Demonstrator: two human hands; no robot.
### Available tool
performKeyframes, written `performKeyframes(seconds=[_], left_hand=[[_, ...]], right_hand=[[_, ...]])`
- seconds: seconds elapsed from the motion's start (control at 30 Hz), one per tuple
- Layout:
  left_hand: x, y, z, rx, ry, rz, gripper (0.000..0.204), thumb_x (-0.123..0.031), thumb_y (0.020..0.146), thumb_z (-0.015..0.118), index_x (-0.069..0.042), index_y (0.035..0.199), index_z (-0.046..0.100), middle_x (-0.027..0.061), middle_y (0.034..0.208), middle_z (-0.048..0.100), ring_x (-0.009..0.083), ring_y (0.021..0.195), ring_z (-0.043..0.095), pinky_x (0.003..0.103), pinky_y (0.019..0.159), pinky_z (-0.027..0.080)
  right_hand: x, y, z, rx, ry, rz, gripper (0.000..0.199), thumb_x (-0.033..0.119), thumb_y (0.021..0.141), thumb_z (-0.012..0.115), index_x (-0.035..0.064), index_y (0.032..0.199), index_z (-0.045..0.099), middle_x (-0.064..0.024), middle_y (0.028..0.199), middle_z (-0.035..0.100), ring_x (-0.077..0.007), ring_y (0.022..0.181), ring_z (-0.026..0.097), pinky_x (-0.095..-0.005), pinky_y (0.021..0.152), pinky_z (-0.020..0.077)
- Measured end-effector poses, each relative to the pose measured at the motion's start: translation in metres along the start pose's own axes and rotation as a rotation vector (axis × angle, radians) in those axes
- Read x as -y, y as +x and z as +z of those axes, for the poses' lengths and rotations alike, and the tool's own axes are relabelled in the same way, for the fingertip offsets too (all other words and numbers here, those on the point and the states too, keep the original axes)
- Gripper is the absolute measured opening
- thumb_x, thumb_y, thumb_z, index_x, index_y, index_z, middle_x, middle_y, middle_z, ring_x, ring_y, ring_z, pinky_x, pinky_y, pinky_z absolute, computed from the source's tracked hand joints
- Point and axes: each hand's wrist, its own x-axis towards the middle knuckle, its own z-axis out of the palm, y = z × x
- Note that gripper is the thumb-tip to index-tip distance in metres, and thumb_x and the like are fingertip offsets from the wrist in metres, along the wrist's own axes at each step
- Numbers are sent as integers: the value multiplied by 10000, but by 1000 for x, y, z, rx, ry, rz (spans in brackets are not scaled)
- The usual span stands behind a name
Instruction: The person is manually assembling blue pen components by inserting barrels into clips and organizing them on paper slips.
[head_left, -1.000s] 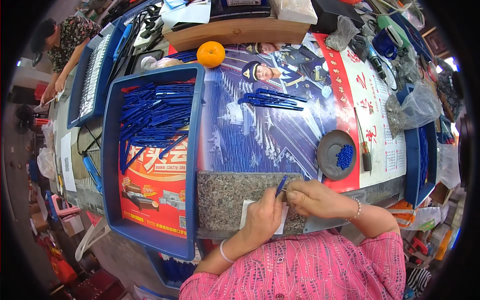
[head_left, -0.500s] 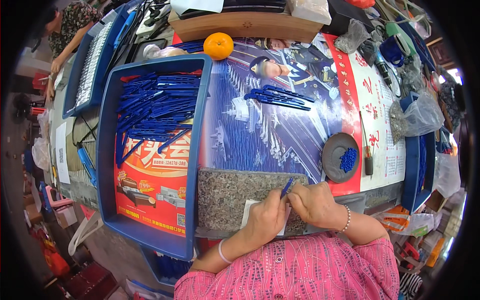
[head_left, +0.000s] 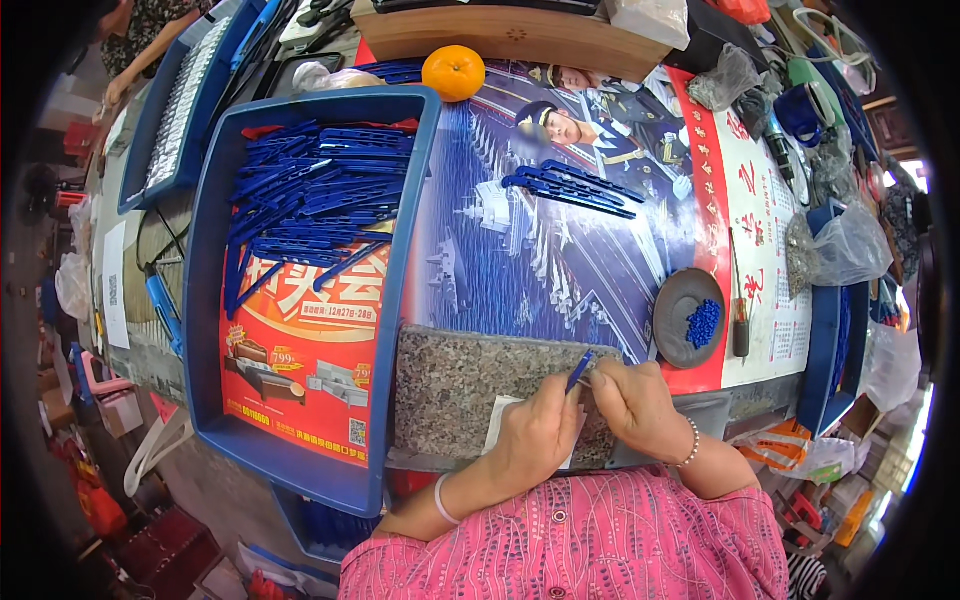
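Over the grey granite slab [head_left: 470,375], my left hand [head_left: 538,432] is closed on a thin blue plastic piece [head_left: 578,370], its tip poking up past the fingers. My right hand [head_left: 642,408] is pinched close beside that tip; what lies between its fingers is too small to make out. Under my left hand lies a white paper [head_left: 497,418]. Several long blue plastic pieces [head_left: 572,188] rest on the poster beyond the slab. To the right, a dark round dish [head_left: 672,345] holds small blue parts [head_left: 704,324].
A blue tray [head_left: 412,250] at left holds a heap of similar blue pieces [head_left: 320,185]. An orange [head_left: 453,73] sits before a wooden box [head_left: 520,38]. A screwdriver [head_left: 741,325] lies right of the dish. Another person's arm [head_left: 150,60] shows far left.
The view has shifted slightly. My right hand has drawn a little away from the left, and more of the blue piece's tip shows.
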Motion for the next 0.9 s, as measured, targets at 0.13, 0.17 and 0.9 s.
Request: performKeyframes(seconds=[0.13, 0.17, 0.9], left_hand=[[0, -1, 1, -7, 9, -6, 183, -45, 859, 531, 4, 1030, 485, 191, 670, 577, 367, 567, 595, 429, 474, 464], [0, -2, 0, -7, 8, -6, 183, -45, 859, 531, 4, 1030, 485, 191, 670, 577, 367, 567, 595, 429, 474, 464], [-1, 0, -8, -8, -147, -79, 154, -83, 877, 541, 10, 994, 505, 185, 672, 585, 345, 594, 618, 391, 487, 461]], right_hand=[[5, -1, 1, -56, -92, -17, 199, 146, 872, 529, 34, 707, 532, -163, 551, 524, -345, 454, 522, -408, 409, 384], [6, -1, 1, -69, -107, -14, 191, 142, 867, 535, 37, 707, 534, -160, 546, 523, -342, 447, 521, -406, 405, 383], [17, -2, -18, 163, 47, 278, 288, 276, 827, 655, 26, 839, 513, -102, 596, 528, -223, 471, 498, -325, 461, 396]])
